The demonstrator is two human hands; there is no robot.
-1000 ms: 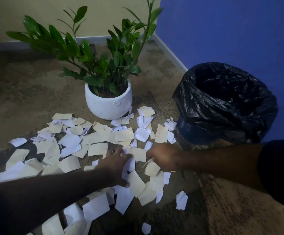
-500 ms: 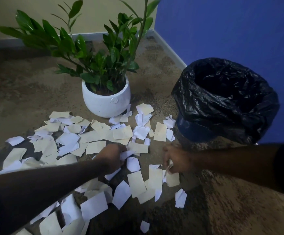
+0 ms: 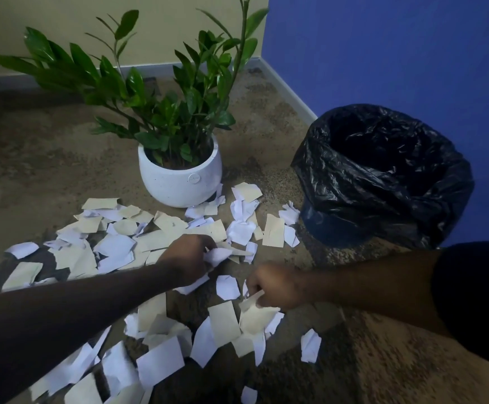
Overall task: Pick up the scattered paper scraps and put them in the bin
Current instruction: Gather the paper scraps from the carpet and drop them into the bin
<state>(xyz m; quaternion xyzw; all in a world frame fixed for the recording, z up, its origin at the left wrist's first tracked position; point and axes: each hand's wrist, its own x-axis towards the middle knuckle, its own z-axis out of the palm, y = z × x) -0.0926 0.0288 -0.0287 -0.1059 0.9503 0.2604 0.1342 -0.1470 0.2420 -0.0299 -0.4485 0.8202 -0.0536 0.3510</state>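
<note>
Several white and cream paper scraps [image 3: 115, 246] lie scattered over the brown carpet, from the left edge to the foot of the bin. The bin [image 3: 383, 176], lined with a black plastic bag, stands at the right against the blue wall, its mouth dark. My left hand [image 3: 189, 259] is in the middle of the pile, fingers closed on a crumpled white scrap [image 3: 217, 256]. My right hand [image 3: 275, 285] is low over the carpet just right of it, pinching a cream scrap [image 3: 254, 309] that hangs below the fingers.
A white pot [image 3: 179, 182] with a leafy green plant [image 3: 161, 91] stands on the carpet just behind the scraps, left of the bin. A beige wall runs along the back and a blue wall on the right, meeting in a corner.
My left hand has moved forward into the pile and closed on a white scrap. My right hand has shifted slightly left and still holds its cream scrap.
</note>
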